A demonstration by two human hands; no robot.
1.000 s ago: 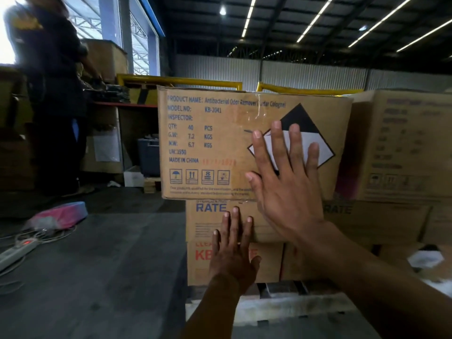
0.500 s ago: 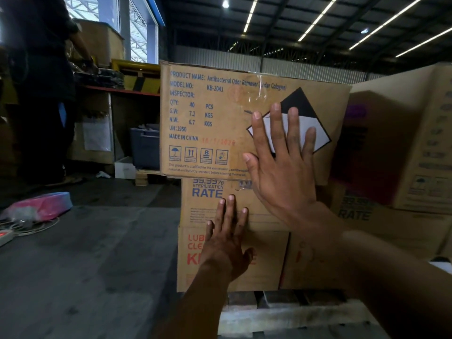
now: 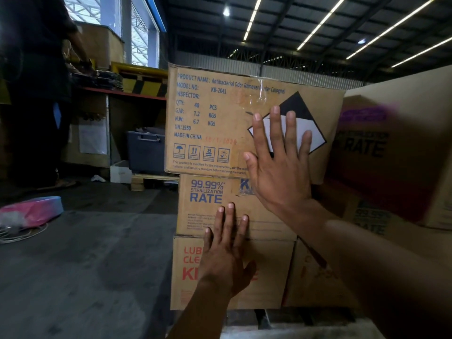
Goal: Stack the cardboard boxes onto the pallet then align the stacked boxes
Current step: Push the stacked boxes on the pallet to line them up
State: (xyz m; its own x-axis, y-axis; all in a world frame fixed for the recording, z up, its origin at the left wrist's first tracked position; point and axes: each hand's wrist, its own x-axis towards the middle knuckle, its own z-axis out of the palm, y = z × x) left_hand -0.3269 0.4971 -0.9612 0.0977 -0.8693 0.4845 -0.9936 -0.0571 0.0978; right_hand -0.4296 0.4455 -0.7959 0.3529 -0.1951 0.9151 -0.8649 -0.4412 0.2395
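Three cardboard boxes stand stacked on the pallet [image 3: 247,322]. The top box [image 3: 210,118], printed with blue product text and a black-and-white diamond label, overhangs the middle box [image 3: 205,204] to the left. My right hand [image 3: 278,167] lies flat against the top box's front face, fingers spread over the diamond label. My left hand [image 3: 227,255] presses flat where the middle box meets the bottom box [image 3: 188,285] with red lettering. Neither hand grips anything. More boxes [image 3: 396,152] stand stacked to the right, blurred.
A person in dark clothes [image 3: 34,89] stands at the far left by a workbench [image 3: 122,94]. A pink and blue bag [image 3: 31,211] and cables lie on the grey floor at left. A dark plastic crate [image 3: 146,152] and a small white box sit behind on a low pallet.
The view has moved closer and lower toward the stack. Both hands stay flat on the box fronts. The top box has stayed overhanging to the left.
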